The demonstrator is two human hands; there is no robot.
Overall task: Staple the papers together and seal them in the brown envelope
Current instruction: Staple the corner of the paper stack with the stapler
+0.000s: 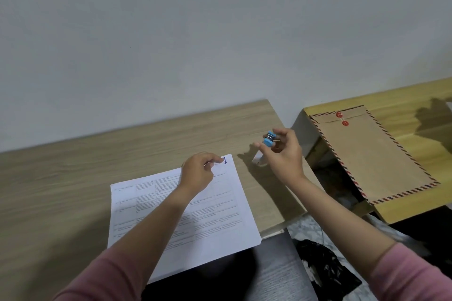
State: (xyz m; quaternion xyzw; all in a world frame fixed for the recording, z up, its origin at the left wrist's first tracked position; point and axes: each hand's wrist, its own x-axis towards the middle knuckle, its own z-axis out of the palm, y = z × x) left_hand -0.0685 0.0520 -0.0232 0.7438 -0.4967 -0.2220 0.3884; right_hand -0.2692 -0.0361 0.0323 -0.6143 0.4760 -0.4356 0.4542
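A stack of white printed papers lies on the light wooden desk, its near edge hanging over the front. My left hand rests on the papers' far right corner, fingers curled and pinching near a blue handwritten mark. My right hand is raised just right of the papers and holds a small blue stapler between thumb and fingers. The brown envelope, with a striped border and red string buttons, lies flat on a second yellowish table to the right.
A gap separates the two tables, with dark clutter below. A small white object sits on the desk under my right hand. A black bag lies on the floor. A grey wall stands behind.
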